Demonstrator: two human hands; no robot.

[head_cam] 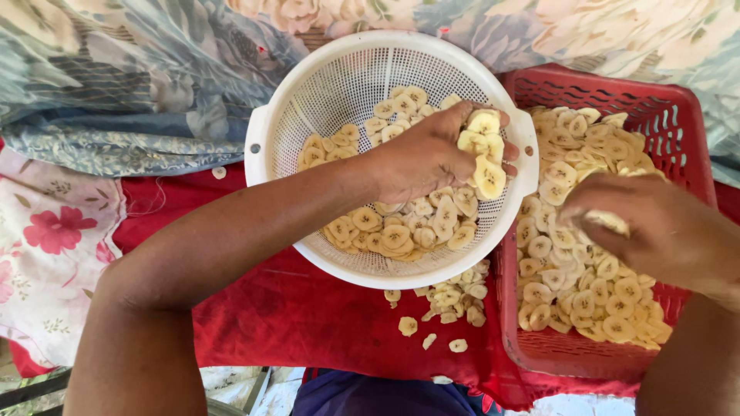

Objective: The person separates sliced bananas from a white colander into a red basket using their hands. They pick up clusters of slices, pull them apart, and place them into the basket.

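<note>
Red cloth [308,308] covers the surface. At centre, the left hand [420,158] clutches banana slices [486,158] over a white colander [324,85]; at right, the right hand [655,227] pinches one slice [609,222] above the red basket [678,108], both catching drops.

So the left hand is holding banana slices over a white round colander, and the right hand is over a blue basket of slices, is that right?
Not quite: the basket under the right hand is red, not blue, as the head view shows. The left hand does hold banana slices over the white round colander.
</note>
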